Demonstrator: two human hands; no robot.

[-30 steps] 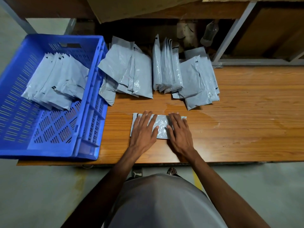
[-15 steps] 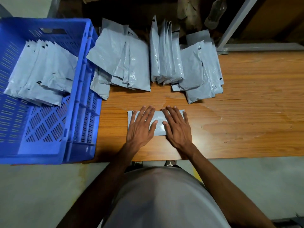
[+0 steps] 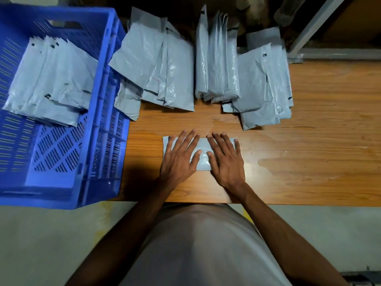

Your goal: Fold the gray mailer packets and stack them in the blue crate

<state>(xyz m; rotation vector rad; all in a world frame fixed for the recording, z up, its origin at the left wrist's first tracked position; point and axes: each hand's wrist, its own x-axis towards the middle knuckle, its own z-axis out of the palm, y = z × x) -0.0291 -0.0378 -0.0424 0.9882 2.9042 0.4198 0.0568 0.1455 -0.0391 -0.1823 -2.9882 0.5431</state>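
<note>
Both hands, the left hand (image 3: 178,159) and right hand (image 3: 225,162), lay flat with fingers spread, pressing one folded packet (image 3: 201,153) on the table (image 3: 309,162). Three piles of packets (image 3: 216,65) stood beyond; the crate (image 3: 103,141) at left held more.

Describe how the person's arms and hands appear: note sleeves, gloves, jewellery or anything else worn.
Both arms are bare from the frame's lower edge to the wrists; no sleeve shows on them. The left hand and right hand wear no gloves, and no rings, watch or bracelet can be seen. The fingers have short nails. A grey garment covers the torso.
</note>
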